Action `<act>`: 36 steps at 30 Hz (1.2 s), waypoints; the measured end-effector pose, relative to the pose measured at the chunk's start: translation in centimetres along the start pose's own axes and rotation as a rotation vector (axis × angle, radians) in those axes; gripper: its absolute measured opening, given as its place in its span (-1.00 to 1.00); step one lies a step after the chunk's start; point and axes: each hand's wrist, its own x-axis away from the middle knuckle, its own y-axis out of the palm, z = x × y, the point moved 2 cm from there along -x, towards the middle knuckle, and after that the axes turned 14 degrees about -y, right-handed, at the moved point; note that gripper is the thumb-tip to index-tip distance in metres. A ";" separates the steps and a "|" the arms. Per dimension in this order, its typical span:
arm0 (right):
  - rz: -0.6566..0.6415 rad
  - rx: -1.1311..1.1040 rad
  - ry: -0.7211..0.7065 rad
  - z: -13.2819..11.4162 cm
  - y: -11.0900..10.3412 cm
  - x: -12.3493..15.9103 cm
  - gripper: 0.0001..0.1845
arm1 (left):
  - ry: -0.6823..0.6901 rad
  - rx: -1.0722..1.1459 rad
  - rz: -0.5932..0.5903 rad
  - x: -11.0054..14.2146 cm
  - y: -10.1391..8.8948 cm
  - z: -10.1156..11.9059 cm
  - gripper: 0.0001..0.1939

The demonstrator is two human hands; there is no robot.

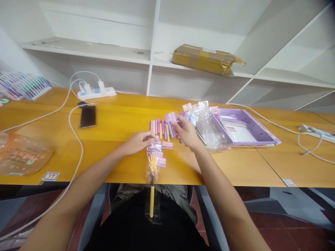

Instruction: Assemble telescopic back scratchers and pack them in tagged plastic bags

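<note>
My right hand (pixel 186 132) pinches a purple printed card (pixel 171 118) above a row of pink, purple and yellow handles (pixel 160 128). My left hand (pixel 142 141) is closed, with thumb and fingertips together at the top of a small stack of purple cards and clear plastic (pixel 155 148); what sits between the fingertips is too small to make out. Below it, a yellow hand-shaped back scratcher (pixel 152 195) lies in a clear bag, its handle reaching past the table's front edge. Small pink cards (pixel 167 145) lie beside the stack.
Clear plastic bags (pixel 211 130) are heaped right of my right hand, against a purple open box (pixel 258 134). Toward the left are a phone (pixel 88 116), a power strip (pixel 108 92), loose white cable and an orange plastic bag (pixel 24 153). A taped carton (pixel 201 58) rests on the shelf.
</note>
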 end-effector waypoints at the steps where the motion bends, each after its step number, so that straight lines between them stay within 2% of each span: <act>1: 0.067 -0.038 -0.042 0.0 0.6 0.1 -0.61 | 0.006 0.028 -0.010 0.0 0.1 -0.1 -0.78; 3: 0.100 -0.071 -0.131 0.0 1.7 0.6 -0.51 | 0.019 0.095 -0.044 -0.1 0.4 -0.4 -0.74; 5: 0.074 -0.066 -0.194 -0.2 2.4 1.2 -0.40 | 0.019 0.172 -0.086 -0.2 0.8 -0.5 -0.66; 7: 0.040 -0.092 -0.208 -0.2 2.6 1.6 -0.41 | 0.003 0.236 -0.122 -0.2 1.0 -0.5 -0.61; 11: -0.035 -0.254 -0.102 0.7 2.6 2.0 -0.59 | -0.008 0.282 -0.149 -0.2 0.9 0.0 -0.67; 15: -0.073 -0.355 -0.027 1.6 3.0 2.2 -0.61 | -0.085 0.398 -0.157 -0.3 0.7 0.2 -0.72; 21: -0.115 -0.254 -0.144 1.0 3.0 2.2 -0.76 | -0.185 0.641 -0.157 -0.6 1.0 -0.2 -0.72; 27: -0.193 -0.169 -0.204 0.2 2.8 2.3 -0.80 | -0.196 0.701 -0.143 -0.7 0.8 -0.2 -0.64; 36: -0.231 -0.098 -0.305 -0.3 2.4 2.3 -0.84 | -0.215 0.689 -0.127 -0.7 0.8 -0.5 -0.65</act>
